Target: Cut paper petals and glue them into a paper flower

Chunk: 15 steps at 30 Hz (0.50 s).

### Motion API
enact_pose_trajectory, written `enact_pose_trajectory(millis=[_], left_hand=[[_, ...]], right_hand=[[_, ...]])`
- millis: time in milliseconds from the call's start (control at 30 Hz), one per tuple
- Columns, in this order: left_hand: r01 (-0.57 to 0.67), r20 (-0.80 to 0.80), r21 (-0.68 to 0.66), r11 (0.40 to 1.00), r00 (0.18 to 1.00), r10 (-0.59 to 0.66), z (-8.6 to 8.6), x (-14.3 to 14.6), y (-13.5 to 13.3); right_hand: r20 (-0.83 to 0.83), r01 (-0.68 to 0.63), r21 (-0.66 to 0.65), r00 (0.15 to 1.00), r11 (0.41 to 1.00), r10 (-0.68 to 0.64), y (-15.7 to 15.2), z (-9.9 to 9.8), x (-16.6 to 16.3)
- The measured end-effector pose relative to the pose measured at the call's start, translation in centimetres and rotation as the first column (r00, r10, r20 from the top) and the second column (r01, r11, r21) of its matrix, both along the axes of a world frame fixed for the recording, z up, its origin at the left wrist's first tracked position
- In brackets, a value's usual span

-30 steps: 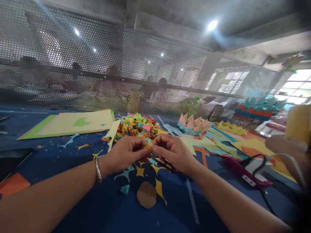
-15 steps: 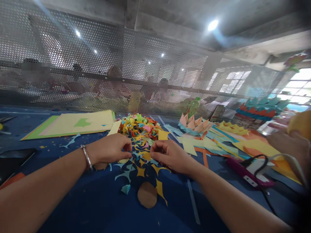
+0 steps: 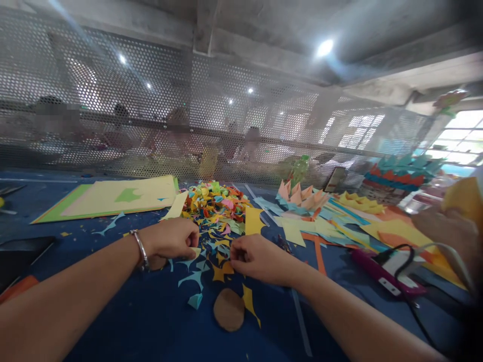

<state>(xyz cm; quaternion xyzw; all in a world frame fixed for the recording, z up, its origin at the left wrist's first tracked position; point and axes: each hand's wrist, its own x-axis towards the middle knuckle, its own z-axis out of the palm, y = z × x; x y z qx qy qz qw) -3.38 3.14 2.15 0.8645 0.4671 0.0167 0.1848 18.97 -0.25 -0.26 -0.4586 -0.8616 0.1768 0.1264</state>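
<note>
My left hand, with a silver bangle on its wrist, is closed in a pinch at a pale yellow paper scrap. Across from it my right hand has its fingers curled together beside some yellow scraps; what they grip, if anything, is hidden. Blue paper offcuts lie between and below the hands. Nearer to me is a round brown cardboard disc, and another brown disc is partly covered by my left wrist. Just beyond my hands rises a heap of colourful paper bits.
Stacked paper sheets lie at left, near a dark flat device. At right are folded paper crowns, paper strips, a purple power strip with cables, and another person's hand. A perforated metal screen stands behind.
My right hand has shifted slightly left and nearer to me. My left hand has drawn back a little to the left. Yellow scraps by the right fingers have moved closer together.
</note>
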Motion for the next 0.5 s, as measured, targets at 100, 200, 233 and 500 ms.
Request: enact_pose_trajectory(millis=[100,200,233,500], left_hand=[[0.022,0.103,-0.035,0.999,0.995,-0.018,-0.2,-0.2,0.2],[0.026,0.232,-0.092,0.995,0.973,-0.004,-0.6,0.1,0.5],[0.024,0.267,-0.112,0.993,0.964,0.006,-0.8,0.3,0.6],[0.074,0.689,-0.528,0.846,0.621,0.375,-2.2,2.8,-0.4]], right_hand=[[0.027,0.012,0.015,1.000,1.000,-0.013,-0.1,0.0,-0.1],[0.044,0.028,0.032,0.999,0.999,-0.030,-0.2,0.1,-0.1],[0.049,0.035,0.038,0.998,0.999,-0.037,-0.3,0.2,-0.1],[-0.187,0.007,0.290,0.981,0.957,0.049,-0.8,0.9,-0.3]])
